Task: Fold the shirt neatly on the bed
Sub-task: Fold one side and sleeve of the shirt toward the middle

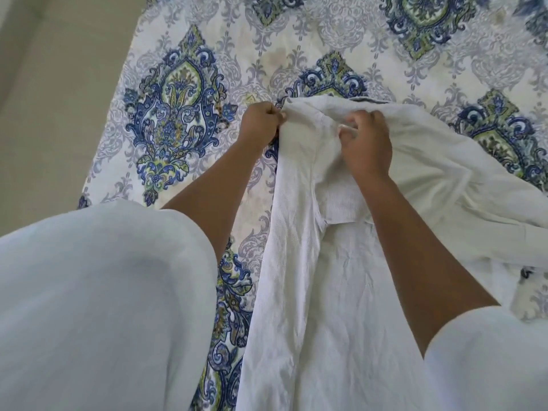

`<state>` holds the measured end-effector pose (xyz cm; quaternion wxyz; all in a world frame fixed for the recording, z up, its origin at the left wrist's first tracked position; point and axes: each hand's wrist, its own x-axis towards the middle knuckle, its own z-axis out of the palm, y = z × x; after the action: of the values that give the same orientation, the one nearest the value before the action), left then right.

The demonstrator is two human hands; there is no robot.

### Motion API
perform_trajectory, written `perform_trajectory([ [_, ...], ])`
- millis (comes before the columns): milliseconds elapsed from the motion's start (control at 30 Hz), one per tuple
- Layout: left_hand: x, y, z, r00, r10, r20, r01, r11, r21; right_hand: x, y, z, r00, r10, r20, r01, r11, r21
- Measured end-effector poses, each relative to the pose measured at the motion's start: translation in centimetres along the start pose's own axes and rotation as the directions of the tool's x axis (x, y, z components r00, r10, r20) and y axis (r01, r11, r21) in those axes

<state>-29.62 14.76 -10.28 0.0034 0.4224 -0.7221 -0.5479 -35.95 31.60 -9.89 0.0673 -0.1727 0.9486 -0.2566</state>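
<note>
A white textured shirt [299, 262] lies lengthwise on the bed [178, 120], its collar end far from me and one sleeve trailing off to the right. My left hand [261, 121] pinches the shirt's far left corner at the shoulder. My right hand [366, 140] is closed on a bunch of fabric near the collar, a little right of the left hand. The shirt's lower part runs toward me between my arms and is partly hidden by my white sleeves.
The bed wears a white cover with blue and green ornamental medallions. Its left edge runs diagonally, with beige floor [44, 99] beyond. My loose white sleeves fill the lower left and lower right corners.
</note>
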Motion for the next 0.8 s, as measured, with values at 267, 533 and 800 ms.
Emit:
perform_trajectory([
  [267,-11.0,-4.5,0.4,0.99,-0.135,-0.051,0.136,0.991,0.014,-8.7,-2.1,3.4,0.851,-0.451,0.27,0.468,0.884,0.002],
  [533,-17.6,-11.3,-0.1,0.959,-0.282,-0.034,0.284,0.947,0.147,-9.0,-2.9,7.4,0.878,-0.319,0.356,0.43,0.852,-0.299],
  [800,-26.2,-14.6,3.4,0.963,-0.081,-0.257,0.164,0.934,0.318,-18.7,-0.7,6.1,0.807,-0.426,0.409,0.488,0.871,-0.057],
])
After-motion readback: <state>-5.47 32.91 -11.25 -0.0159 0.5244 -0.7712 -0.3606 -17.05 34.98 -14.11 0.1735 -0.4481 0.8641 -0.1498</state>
